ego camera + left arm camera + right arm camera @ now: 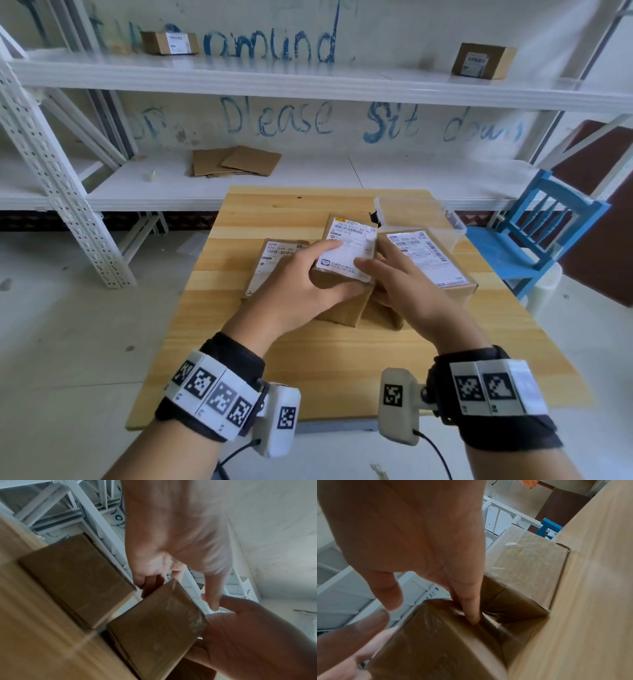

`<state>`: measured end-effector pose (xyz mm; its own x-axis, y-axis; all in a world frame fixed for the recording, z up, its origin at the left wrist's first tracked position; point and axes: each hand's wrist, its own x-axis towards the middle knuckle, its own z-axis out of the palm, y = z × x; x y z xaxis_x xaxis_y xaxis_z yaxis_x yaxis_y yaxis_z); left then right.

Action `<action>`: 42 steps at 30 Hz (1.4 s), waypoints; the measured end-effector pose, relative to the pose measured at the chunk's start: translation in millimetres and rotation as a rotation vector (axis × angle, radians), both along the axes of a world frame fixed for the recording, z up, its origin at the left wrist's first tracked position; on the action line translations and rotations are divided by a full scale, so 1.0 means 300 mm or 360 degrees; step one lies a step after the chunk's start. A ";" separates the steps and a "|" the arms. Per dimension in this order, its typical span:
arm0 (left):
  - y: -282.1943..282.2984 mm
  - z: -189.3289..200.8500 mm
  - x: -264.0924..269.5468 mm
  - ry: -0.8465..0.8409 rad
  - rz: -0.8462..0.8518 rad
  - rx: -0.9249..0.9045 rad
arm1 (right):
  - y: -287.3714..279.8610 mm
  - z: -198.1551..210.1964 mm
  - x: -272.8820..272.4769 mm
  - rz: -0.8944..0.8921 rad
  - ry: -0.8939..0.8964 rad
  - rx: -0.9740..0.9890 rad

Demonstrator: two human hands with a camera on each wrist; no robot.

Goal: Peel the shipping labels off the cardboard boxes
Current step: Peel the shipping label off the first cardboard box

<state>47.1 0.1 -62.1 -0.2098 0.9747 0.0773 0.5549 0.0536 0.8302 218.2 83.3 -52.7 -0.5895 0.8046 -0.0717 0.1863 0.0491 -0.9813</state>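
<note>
The middle cardboard box (337,294) is plain brown, wrapped in glossy clear tape, with a white shipping label (347,251) covering its top face; barcodes, small print and a yellow strip sit at the label's far edge. It's raised off the wooden table (274,359), tilted, between both hands.

The left hand (301,284) grips it with fingers curled over the label's left edge and thumb along the near side. The right hand (404,291) has fingers spread narrow, index tip lying on the label's near right part, the rest against the box's right side. Can't tell if any corner is lifted yet.

Just past the left fingers lies a flat box (274,263) with its own label. Beside the right fingers sits a bigger box (428,263), label up, tape scuffed. Beyond that one is a clear plastic bin (419,216). 2 more labelled boxes are on the upper shelf (308,77).
</note>
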 end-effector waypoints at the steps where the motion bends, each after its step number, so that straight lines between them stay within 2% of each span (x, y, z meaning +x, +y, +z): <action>1: 0.006 -0.003 0.009 0.0034 0.0009 0.0011 | 0.000 -0.002 -0.001 -0.0017 0.0026 -0.0006; 7: 0.035 -0.039 0.037 0.0085 0.0206 0.0205 | -0.006 -0.008 0.012 -0.0011 0.0199 -0.0150; 11: 0.037 -0.047 0.059 0.0082 0.0274 0.0353 | -0.024 -0.003 0.025 0.0088 0.0251 -0.0064; 15: 0.023 -0.057 0.073 -0.0044 0.0361 0.0517 | -0.041 0.005 0.041 0.0130 0.0272 0.0041; 20: 0.020 -0.053 0.089 -0.0040 0.0402 0.0535 | -0.047 0.004 0.051 0.0150 0.0216 0.0138; 29: 0.042 -0.010 0.085 0.0012 0.0384 0.0556 | -0.026 -0.009 0.051 0.0129 0.0295 0.0220; 33: 0.046 -0.009 0.062 -0.0058 0.0411 0.0599 | -0.029 -0.005 0.034 0.0145 0.0349 0.0306; 38: 0.040 0.016 0.036 -0.0096 0.0455 0.0687 | -0.032 -0.012 0.011 0.0007 0.0463 0.0370; 42: 0.039 0.032 0.031 -0.0209 0.0475 0.0750 | -0.032 -0.023 -0.014 0.0080 0.0447 0.0429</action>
<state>56.5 11.8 -52.6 -0.5076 0.7386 0.4437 0.4630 -0.2004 0.8634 214.0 73.5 -59.6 -0.5954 0.7420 0.3081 -0.0967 0.3145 -0.9443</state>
